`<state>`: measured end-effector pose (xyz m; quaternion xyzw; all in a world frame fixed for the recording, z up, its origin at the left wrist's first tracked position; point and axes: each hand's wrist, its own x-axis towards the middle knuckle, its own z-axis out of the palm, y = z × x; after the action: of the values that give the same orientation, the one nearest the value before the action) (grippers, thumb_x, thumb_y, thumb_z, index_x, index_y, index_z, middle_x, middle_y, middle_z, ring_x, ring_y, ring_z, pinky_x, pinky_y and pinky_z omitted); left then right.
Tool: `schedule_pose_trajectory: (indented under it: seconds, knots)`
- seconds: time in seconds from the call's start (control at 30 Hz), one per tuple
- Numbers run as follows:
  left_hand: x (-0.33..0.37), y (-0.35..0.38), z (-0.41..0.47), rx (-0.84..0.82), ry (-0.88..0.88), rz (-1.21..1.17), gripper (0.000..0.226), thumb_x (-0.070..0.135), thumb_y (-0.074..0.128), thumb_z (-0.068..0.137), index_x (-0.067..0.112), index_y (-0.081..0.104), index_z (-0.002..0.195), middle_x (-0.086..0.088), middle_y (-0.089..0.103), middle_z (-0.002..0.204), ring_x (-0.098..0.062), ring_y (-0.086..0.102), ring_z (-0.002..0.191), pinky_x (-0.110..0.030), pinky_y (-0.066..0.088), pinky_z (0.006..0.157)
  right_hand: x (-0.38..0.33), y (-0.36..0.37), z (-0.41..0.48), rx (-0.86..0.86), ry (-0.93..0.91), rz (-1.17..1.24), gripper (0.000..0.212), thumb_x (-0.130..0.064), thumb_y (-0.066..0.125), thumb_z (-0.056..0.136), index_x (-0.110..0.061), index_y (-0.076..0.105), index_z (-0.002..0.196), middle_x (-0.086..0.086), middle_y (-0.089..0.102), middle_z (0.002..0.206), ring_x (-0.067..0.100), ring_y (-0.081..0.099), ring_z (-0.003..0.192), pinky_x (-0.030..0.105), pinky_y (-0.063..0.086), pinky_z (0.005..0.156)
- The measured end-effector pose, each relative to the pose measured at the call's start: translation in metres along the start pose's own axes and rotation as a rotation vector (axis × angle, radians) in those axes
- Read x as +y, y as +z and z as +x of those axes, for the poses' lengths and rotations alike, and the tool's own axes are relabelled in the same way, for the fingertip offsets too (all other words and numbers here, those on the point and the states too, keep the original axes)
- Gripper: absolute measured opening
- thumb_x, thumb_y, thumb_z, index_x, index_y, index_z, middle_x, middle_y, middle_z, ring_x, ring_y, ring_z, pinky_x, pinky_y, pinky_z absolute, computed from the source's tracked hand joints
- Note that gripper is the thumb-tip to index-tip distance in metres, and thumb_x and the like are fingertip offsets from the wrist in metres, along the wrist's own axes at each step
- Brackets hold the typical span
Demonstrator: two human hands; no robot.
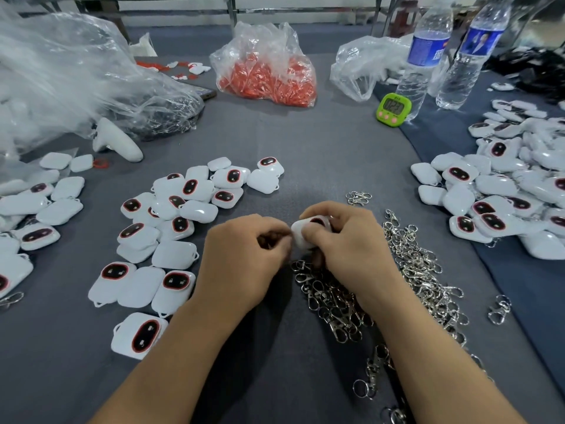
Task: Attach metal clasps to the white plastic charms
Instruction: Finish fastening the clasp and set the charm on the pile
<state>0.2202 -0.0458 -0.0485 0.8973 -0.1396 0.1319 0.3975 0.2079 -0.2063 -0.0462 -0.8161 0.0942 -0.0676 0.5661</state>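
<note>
- Work is mid-batch, as I judge it: a loose heap of white charms (171,215) lies centre-left on the grey bench (321,154). No clasps show on most of them, so they look still to be done.
- A second, larger heap of charms (504,191) fills the right edge of the frame. A few metal rings peep out at its lower fringe, so this is probably the finished stock, though most of it is too crowded to check.
- A big tangle of metal clasps (406,270) spreads from the centre to the lower right, right under and beside the right wrist. Plenty remain.
- One charm (301,232) is in hand just above centre, lifted off the bench between the two hands, with its dark face turned up and away.
- The right hand (345,240) has its grip closed around that charm, fingers wrapped over the top and thumb on the near white side.
- The left hand (244,258) is curled tight, with its fingertips (286,238) meeting at the charm's left end. Its grip is narrow, but whether a clasp sits in the pinch is hidden.
- Both forearms come up from the bottom edge and the wrists hover low over the bench.
</note>
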Motion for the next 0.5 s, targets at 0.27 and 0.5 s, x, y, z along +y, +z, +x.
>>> schedule_pose_trajectory:
  seconds: [0.27,0.5]
  knots:
    - [-0.003,-0.001,0.009,-0.108,-0.141,-0.433,0.014,0.019,0.084,0.079,0.032,0.080,0.077,0.011,0.074,0.069,0.002,0.063,0.061,-0.011,0.048,0.062,-0.009,-0.014,0.003,-0.157,0.200,0.474,0.014,-0.001,0.059,0.093,-0.007,0.072,0.091,0.009,0.065,0.060,0.013,0.043,0.037,0.019,0.025,0.038]
    - [-0.007,-0.005,0.007,-0.174,-0.174,-0.324,0.010,0.024,0.087,0.075,0.031,0.080,0.075,0.015,0.069,0.061,0.004,0.055,0.052,-0.010,0.042,0.055,-0.009,-0.010,-0.001,-0.136,0.138,0.451,0.017,0.000,0.063,0.090,-0.011,0.074,0.085,0.010,0.066,0.066,0.014,0.043,0.038,0.018,0.027,0.037]
